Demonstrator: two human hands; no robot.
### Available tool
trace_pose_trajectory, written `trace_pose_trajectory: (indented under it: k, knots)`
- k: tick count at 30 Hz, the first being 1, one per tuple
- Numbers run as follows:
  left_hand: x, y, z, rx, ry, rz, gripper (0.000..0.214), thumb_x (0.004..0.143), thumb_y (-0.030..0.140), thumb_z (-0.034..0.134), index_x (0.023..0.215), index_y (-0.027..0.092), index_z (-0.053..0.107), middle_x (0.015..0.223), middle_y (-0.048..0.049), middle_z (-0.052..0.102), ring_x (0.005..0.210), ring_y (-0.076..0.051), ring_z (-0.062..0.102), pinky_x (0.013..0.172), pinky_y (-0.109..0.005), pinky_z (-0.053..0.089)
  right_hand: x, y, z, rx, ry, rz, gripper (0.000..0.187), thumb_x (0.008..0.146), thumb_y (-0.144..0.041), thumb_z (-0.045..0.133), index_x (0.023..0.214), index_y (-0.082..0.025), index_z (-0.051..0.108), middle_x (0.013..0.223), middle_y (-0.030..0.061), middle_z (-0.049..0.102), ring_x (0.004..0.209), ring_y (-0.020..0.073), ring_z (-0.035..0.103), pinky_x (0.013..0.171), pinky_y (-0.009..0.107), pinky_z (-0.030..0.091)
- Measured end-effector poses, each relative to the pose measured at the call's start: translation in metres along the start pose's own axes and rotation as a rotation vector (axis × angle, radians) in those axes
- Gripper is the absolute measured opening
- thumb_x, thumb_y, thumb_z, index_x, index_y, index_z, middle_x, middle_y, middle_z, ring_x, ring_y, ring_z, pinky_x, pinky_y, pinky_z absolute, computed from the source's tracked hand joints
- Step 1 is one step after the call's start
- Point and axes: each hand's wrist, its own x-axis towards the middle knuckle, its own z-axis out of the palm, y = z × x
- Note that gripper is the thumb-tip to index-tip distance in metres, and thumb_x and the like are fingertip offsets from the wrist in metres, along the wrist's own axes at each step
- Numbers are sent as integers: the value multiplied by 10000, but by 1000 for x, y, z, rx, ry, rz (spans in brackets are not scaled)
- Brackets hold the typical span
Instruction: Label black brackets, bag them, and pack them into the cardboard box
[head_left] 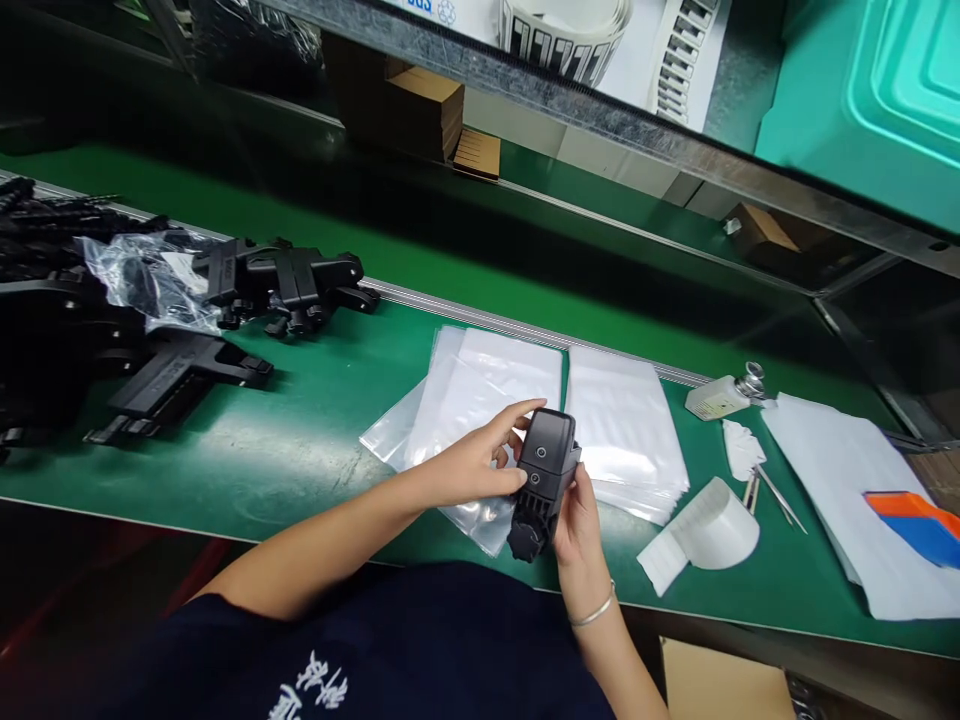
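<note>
A black plastic bracket point(551, 445) with two round screw heads and a ridged knob at its lower end is held up between both hands over the near part of the green bench. My left hand point(487, 460) grips its left side, thumb near the lower screw and index finger at the top edge. My right hand point(577, 520) holds it from the right and below; part of those fingers is hidden behind it. Behind the bracket lie a left stack of clear plastic bags point(502, 365) and a right stack of clear plastic bags point(626, 420).
Several black brackets point(300, 285) and a crumpled clear bag point(157, 275) are piled at left. At right are a label roll point(720, 525), tweezers point(780, 497), a pump bottle point(716, 398) and white sheets point(847, 480). A metal shelf point(637, 120) overhangs the back, with a teal bin point(817, 130).
</note>
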Motion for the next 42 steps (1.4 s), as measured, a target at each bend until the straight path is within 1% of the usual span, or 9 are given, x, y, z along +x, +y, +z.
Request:
trace_pose_trajectory:
  k: [4,9,15,18,21,24,30,37,42]
  knots:
    - [6,7,3,5,-12,-26,684,769,214,589,1410,259,354,1197,-87,558,912,-191,590,731,-293,485,-4,7,3,152,70,100,321,770,-468,703,1009,-254,678,1003,0,745,1134,217,636,1005,397,524]
    - [12,15,0,119,71,-33,371,884,311,463,1239,214,515,1066,-50,599,756,-152,568,727,-297,489,-7,3,12,84,11,127,338,760,-488,709,997,-249,678,1062,25,728,1159,247,619,980,433,538]
    - [-12,7,-13,330,-41,131,816,805,385,675,1496,253,262,1453,-122,457,1260,-317,499,1064,-447,396,-18,-10,7,-40,85,-234,470,713,-494,773,1107,-272,644,1065,40,718,941,211,683,798,364,588]
    - [-28,-3,-19,379,-65,229,771,795,298,700,1469,287,325,1496,-112,419,1324,-316,454,1129,-453,329,-27,-19,1,-190,52,-409,582,654,-455,839,1170,-329,601,1085,24,699,923,197,677,785,342,576]
    - [-33,-9,-21,188,-13,202,742,768,291,747,1416,324,387,1442,-96,472,1273,-296,508,1093,-437,376,-32,-30,0,-317,-28,-437,654,662,-505,825,1241,-337,571,1129,40,674,1017,222,657,877,386,556]
    - [-29,-12,-18,-242,51,38,892,671,426,835,1415,329,352,1299,-92,565,1135,-272,596,942,-388,493,-31,-43,7,-399,-90,-364,706,696,-632,736,1290,-298,552,1162,77,651,951,240,669,748,379,597]
    - [-22,-28,-5,-812,142,-343,681,685,619,750,1192,185,611,1007,-61,677,828,-156,634,700,-229,516,-23,-55,25,-479,28,-251,400,724,-532,760,899,-199,624,660,-24,583,525,120,590,490,257,545]
    - [-16,-40,-8,-935,170,-440,487,828,542,657,1143,171,677,974,-60,719,774,-147,649,715,-234,518,-26,-53,34,-575,50,-334,392,745,-533,723,894,-196,589,649,-29,573,519,116,571,494,247,515]
    - [5,-47,-10,-920,219,-494,513,918,513,534,1307,183,584,887,-63,733,731,-182,670,717,-275,510,-44,-49,59,-981,-2,-469,388,668,-294,791,1007,-230,611,758,-11,649,665,166,634,629,293,552]
